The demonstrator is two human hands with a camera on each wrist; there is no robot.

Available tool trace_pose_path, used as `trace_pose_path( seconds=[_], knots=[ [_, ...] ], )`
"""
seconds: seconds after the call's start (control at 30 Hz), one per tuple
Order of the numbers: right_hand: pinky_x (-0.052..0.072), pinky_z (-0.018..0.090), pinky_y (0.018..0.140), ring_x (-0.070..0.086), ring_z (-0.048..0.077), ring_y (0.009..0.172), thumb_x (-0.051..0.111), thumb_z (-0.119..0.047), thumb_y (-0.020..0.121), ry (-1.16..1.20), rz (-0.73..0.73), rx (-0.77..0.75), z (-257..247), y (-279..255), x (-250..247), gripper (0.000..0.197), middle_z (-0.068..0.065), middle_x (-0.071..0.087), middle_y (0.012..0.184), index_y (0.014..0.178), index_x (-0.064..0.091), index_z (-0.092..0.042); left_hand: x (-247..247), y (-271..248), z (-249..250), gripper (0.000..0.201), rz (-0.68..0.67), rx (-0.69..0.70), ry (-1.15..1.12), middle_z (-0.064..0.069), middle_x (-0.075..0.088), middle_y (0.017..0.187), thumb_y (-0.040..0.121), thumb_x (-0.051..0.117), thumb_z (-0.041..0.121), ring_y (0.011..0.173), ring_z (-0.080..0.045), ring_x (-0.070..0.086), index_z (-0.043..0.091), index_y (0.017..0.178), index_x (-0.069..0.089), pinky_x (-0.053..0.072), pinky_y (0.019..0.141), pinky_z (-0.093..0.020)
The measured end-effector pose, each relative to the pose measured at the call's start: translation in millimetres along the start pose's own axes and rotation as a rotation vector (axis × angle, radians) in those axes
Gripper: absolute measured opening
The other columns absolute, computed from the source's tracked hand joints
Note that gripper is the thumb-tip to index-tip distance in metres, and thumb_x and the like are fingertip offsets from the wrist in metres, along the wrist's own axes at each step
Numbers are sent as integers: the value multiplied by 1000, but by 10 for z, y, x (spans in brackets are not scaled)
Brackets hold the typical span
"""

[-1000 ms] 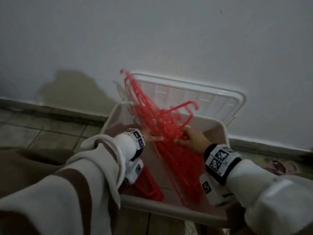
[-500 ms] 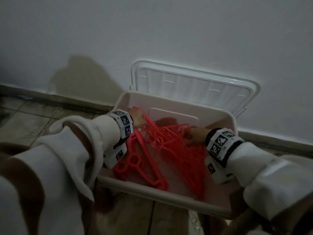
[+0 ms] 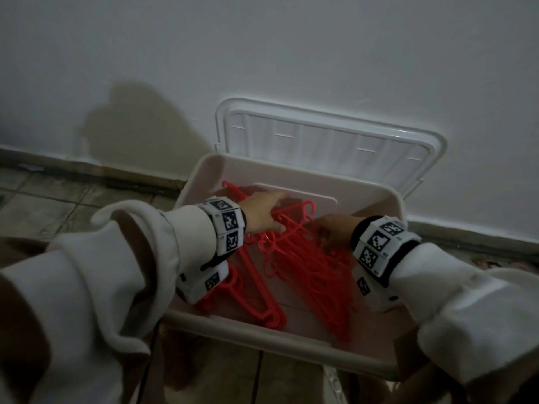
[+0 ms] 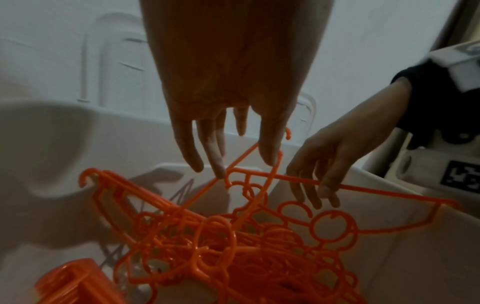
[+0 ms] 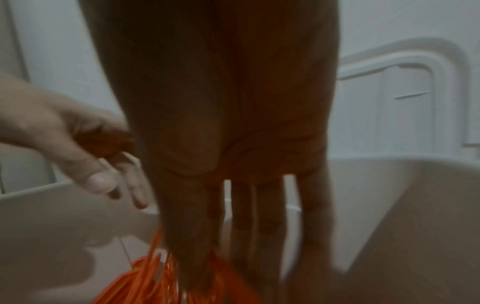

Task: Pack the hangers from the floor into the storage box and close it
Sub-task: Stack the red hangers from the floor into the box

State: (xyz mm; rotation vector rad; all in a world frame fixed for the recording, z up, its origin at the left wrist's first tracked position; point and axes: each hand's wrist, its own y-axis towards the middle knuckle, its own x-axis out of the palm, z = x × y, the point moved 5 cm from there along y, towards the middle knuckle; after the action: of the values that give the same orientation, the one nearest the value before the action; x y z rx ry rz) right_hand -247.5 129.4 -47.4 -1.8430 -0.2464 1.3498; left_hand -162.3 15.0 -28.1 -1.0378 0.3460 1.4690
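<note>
A tangle of red plastic hangers lies inside the cream storage box. The box's white lid stands open against the wall. My left hand reaches into the box at its far left side. Its straight fingers touch the topmost hanger. My right hand is beside it on the right, fingers straight and pointing down onto the pile. In the left wrist view the right hand rests its fingertips against a hanger's bar. Neither hand grips anything.
The box stands on a tiled floor close to a white wall with a dark baseboard. A small pinkish object lies on the floor to the right. My bulky sleeves cover the box's near corners.
The bundle of hangers I held raised above the box has come down into it. Both hands have let go and now lie with straight fingers on the pile.
</note>
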Motion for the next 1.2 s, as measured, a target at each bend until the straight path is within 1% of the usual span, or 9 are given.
trace_pose_path(
  seconds=[0.07, 0.17, 0.43, 0.57, 0.67, 0.77, 0.97, 1.1, 1.2],
  knots=[
    [45, 30, 88, 57, 27, 111, 61, -9, 85, -11, -3, -9, -14, 3, -9, 34, 14, 61, 120, 119, 59, -4, 8, 45, 70, 30, -7, 40, 64, -6, 64, 106, 83, 67, 19, 101, -22, 61, 13, 113, 62, 44, 74, -21],
    [44, 33, 90, 56, 28, 112, 55, -8, 88, -9, 15, -15, 15, 0, -13, 33, 15, 59, 123, 121, 57, -4, -55, 76, 120, 11, 69, 79, 144, 3, 62, 87, 85, 64, 23, 93, -17, 62, 19, 94, 68, 43, 78, -24],
    [42, 29, 90, 54, 27, 113, 53, -13, 88, -40, 71, -28, 42, -7, -16, 33, 15, 58, 122, 121, 57, -5, -36, 122, 133, 75, 189, 21, 240, -5, 44, 131, 73, 75, 37, 116, -31, 51, 18, 130, 32, 45, 88, -40],
    [42, 30, 91, 54, 27, 113, 54, -15, 89, -54, 56, -31, 5, -17, 8, 32, 13, 58, 123, 121, 57, -7, -72, 167, 126, 76, 236, -40, 125, -2, 57, 93, 75, 74, 35, 86, -28, 60, 19, 131, 25, 41, 68, -32],
    [45, 32, 87, 57, 28, 109, 53, -12, 89, -43, 61, -39, -31, -41, 21, 30, 14, 60, 120, 119, 57, -7, -45, 210, 138, 53, 154, -31, 278, -9, 57, 118, 83, 65, 38, 108, -30, 55, 14, 124, 42, 42, 85, -37],
    [43, 31, 86, 55, 28, 111, 49, -11, 91, -51, 98, -2, -9, -39, 22, 30, 13, 58, 122, 120, 56, -7, -91, 231, 114, 40, 185, -28, 264, -8, 55, 121, 87, 59, 40, 116, -28, 50, 13, 116, 50, 40, 90, -36],
    [42, 31, 90, 56, 27, 112, 44, -12, 95, -22, 175, 39, 64, -29, 31, 30, 13, 58, 123, 123, 55, -9, -432, 97, 9, 25, 369, 12, -19, 4, 64, 87, 83, 65, 38, 84, -18, 61, 19, 95, 54, 49, 79, -32],
    [44, 34, 91, 57, 27, 110, 44, -16, 95, -80, 168, 89, 69, 13, 30, 29, 13, 58, 122, 122, 53, -10, -616, -57, -46, 21, 486, 66, -117, 16, 51, 69, 84, 66, 34, 67, -8, 51, 22, 88, 48, 34, 60, -12],
    [42, 36, 96, 52, 27, 119, 45, -29, 95, -122, 138, 102, 16, 35, 33, 39, 9, 54, 129, 131, 46, -15, -752, -149, -86, 23, 597, 83, -160, 17, 51, 69, 83, 67, 34, 63, -3, 49, 23, 89, 48, 32, 58, -8]
  ],
)
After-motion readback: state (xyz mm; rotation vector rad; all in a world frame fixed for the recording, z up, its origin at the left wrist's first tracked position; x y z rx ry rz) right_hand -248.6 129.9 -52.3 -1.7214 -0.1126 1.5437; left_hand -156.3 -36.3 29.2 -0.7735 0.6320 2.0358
